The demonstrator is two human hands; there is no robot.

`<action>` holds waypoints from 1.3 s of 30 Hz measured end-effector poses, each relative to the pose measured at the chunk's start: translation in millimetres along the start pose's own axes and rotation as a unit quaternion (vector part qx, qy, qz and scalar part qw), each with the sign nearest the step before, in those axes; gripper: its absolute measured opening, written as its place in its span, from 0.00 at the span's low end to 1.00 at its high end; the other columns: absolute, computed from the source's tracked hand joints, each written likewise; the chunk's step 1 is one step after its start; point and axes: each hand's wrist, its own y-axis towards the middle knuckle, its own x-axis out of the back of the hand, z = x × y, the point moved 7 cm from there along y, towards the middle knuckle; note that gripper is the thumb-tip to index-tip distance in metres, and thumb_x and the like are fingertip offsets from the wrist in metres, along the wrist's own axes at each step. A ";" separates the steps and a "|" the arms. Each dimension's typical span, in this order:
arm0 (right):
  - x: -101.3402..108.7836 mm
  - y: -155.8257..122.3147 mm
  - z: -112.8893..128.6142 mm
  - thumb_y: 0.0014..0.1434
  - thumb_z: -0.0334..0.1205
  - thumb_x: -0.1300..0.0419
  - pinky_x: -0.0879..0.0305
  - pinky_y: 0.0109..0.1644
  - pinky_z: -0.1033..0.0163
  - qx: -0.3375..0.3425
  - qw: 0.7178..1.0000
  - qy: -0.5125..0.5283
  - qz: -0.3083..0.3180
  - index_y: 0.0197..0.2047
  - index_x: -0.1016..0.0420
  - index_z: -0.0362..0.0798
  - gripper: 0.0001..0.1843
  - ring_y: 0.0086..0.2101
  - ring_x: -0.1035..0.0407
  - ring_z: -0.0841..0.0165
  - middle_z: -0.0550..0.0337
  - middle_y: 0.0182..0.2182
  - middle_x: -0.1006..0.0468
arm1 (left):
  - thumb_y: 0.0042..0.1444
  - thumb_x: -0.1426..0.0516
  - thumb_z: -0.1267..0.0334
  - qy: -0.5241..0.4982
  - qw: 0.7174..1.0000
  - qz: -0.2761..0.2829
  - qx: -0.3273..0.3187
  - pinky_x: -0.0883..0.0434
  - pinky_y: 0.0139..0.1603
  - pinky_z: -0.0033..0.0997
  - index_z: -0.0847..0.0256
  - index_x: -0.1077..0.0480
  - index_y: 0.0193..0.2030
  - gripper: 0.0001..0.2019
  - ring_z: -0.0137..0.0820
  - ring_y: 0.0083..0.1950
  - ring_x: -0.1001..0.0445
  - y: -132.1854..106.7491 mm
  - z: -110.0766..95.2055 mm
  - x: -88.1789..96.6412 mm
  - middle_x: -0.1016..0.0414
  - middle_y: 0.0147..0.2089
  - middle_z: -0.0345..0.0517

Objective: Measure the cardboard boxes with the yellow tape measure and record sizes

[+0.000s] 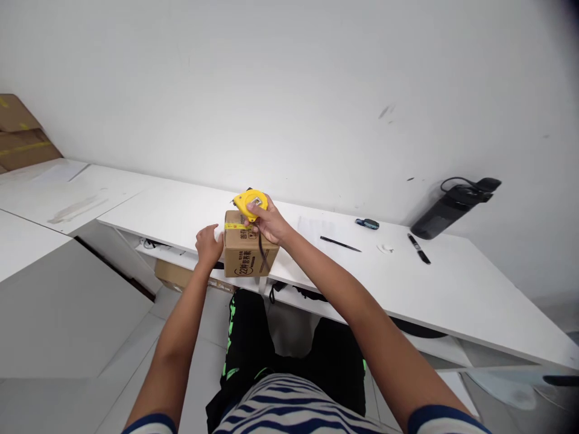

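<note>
In my right hand [270, 224] is a yellow tape measure [251, 204], held above the top of a small cardboard box [248, 256], my thumb on its face. A dark wrist strap [262, 250] hangs from it down over the box's front. The box has dark printing on its sides and a strip of yellow tape across its top, and it sits at the front edge of the white table [181, 202]. Just left of the box is my left hand [209, 246], fingers loosely bent and apart, with nothing in it; whether it touches the box I cannot tell.
To the right lie a paper sheet [316, 228], a black pen [340, 243], a small dark blue object [367, 223], a white piece [385, 248] and a black watch-like band [418, 248]. A dark bottle [446, 211] stands near the wall. Cardboard boxes [22, 141] are stacked far left.
</note>
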 end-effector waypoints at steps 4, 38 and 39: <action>-11.3 8.6 -8.8 0.45 0.50 0.26 0.49 0.16 0.75 0.017 0.999 -0.022 -0.016 0.53 0.41 0.59 0.38 0.23 0.34 0.77 0.67 0.37 0.28 | 0.65 0.52 0.42 -0.284 0.954 0.013 0.098 0.33 0.62 0.51 0.55 0.33 0.61 0.27 0.45 0.65 0.31 -29.6 -12.8 14.1 0.30 0.64 0.57; 81.1 -100.7 59.9 0.59 0.52 0.39 0.36 0.35 0.60 0.002 0.820 -0.572 0.013 0.58 0.41 0.52 0.27 0.39 0.30 0.59 0.53 0.44 0.25 | 0.56 0.44 0.59 -0.338 0.939 0.007 0.061 0.32 0.63 0.40 0.58 0.26 0.59 0.23 0.43 0.62 0.29 -39.7 -68.0 -17.5 0.25 0.60 0.48; 80.6 -100.2 59.9 0.59 0.52 0.39 0.36 0.35 0.60 0.001 0.820 -0.572 0.013 0.57 0.41 0.52 0.27 0.38 0.30 0.60 0.54 0.44 0.25 | 0.56 0.44 0.59 -0.339 0.938 0.009 0.063 0.32 0.63 0.40 0.58 0.26 0.59 0.24 0.43 0.61 0.28 -39.4 -66.8 -18.2 0.25 0.60 0.48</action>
